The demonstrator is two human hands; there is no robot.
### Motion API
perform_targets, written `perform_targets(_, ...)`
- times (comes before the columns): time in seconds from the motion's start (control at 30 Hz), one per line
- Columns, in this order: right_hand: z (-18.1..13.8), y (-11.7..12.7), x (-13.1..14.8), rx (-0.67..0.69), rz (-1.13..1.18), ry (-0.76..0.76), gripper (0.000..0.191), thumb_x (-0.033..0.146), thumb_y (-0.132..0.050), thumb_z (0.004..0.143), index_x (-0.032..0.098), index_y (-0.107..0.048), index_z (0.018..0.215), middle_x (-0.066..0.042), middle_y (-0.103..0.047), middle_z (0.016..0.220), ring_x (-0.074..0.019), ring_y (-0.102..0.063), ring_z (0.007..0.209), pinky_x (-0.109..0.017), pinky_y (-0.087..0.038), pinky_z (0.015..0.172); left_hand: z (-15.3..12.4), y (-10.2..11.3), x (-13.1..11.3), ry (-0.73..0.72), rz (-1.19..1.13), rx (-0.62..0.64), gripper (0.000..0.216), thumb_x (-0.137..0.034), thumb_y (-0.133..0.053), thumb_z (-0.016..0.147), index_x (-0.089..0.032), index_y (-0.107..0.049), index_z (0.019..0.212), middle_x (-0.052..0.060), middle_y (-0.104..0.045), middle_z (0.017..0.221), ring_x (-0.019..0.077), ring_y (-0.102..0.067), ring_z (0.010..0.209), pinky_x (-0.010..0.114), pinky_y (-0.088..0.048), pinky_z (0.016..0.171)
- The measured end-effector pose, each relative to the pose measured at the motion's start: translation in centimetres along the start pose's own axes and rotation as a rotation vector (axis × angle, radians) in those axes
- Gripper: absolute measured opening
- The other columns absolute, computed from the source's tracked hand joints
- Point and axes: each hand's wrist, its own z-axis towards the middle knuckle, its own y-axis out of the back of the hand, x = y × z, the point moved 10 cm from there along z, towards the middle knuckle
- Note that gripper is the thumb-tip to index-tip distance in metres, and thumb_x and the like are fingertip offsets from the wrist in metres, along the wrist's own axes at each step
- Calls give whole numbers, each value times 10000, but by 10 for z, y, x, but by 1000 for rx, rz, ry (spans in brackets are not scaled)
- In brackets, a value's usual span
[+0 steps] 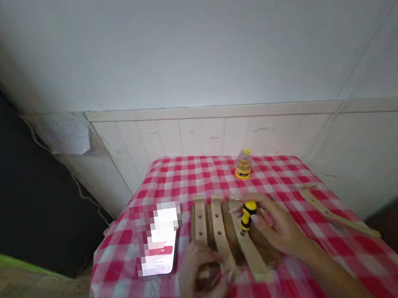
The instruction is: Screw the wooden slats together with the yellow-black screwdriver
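Note:
My right hand point(274, 224) is closed around a short yellow-and-black screwdriver point(248, 213). The screwdriver is tilted, its lower end at a dark hole or screw in the right-hand wooden strip point(253, 255). My left hand point(200, 279) curls over the near end of the work, finger and thumb at the middle wooden strip point(218, 220). A left wooden strip point(201, 222) lies alongside, its near part hidden by that hand. All three pale strips lie across a brown wooden board point(208, 212), and dark holes or screws show in them.
A clear bit case point(243, 164) with a yellow base stands at the back. A lit phone point(164, 242), partly blurred, lies left on the checked tablecloth point(121, 258). Another curved wooden strip point(336, 213) rests at the right. Behind the table rises a panelled wall point(197, 134).

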Motion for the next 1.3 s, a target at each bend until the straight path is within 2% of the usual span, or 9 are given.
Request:
perform_targets(0.2, -2, 4, 1, -15, -45, 5, 344, 289, -494, 1042, 320, -570, 1376, -74, -804, 1104, -208, -789, 951, -283, -621, 814, 1, 1, -2, -13, 3, -13, 157, -376, -718, 935, -253, -627, 973, 5, -649, 814, 185, -630, 762, 264, -498, 626)
perform_targets(0.33, -3, 5, -7, -26, -12, -34, 282, 311, -547, 1020, 298, -618, 1293, -80, -812, 1024, -214, -798, 860, -291, -633, 739, 3, 0, -5, -27, 2, -20, 167, -384, -722, 931, -250, -630, 964, 9, -642, 796, 189, -631, 750, 270, -497, 616)
perform_targets(0.6, -5, 9, -14, -71, 49, -106, 215, 354, -606, 992, 271, -653, 1185, -96, -803, 1051, -233, -790, 896, -318, -634, 743, 5, 0, -8, -37, -2, -18, 172, -395, -708, 942, -245, -627, 968, 11, -646, 796, 190, -629, 753, 282, -495, 632)
perform_targets(0.73, -5, 9, -14, -84, 67, -104, 208, 364, -614, 989, 285, -643, 1180, -83, -800, 1044, -226, -784, 907, -316, -626, 758, 5, 0, -9, -54, 1, -13, 156, -372, -710, 944, -244, -624, 967, 8, -657, 805, 186, -626, 768, 280, -499, 653)
perform_targets(1.07, -6, 8, -14, -90, 48, -88, 193, 397, -591, 1000, 289, -608, 1158, -77, -780, 1001, -210, -770, 858, -284, -602, 683, 5, 0, -8, -85, 2, -17, 166, -380, -712, 940, -244, -621, 967, 2, -647, 793, 180, -613, 748, 284, -490, 658)
perform_targets(1.3, -8, 9, -16, -119, 46, -111, 182, 356, -613, 986, 293, -591, 1156, -72, -766, 1004, -212, -765, 872, -278, -599, 679, 6, 0, -11, -83, 5, -22, 162, -391, -695, 952, -246, -624, 966, 2, -647, 771, 182, -613, 741, 283, -490, 652)
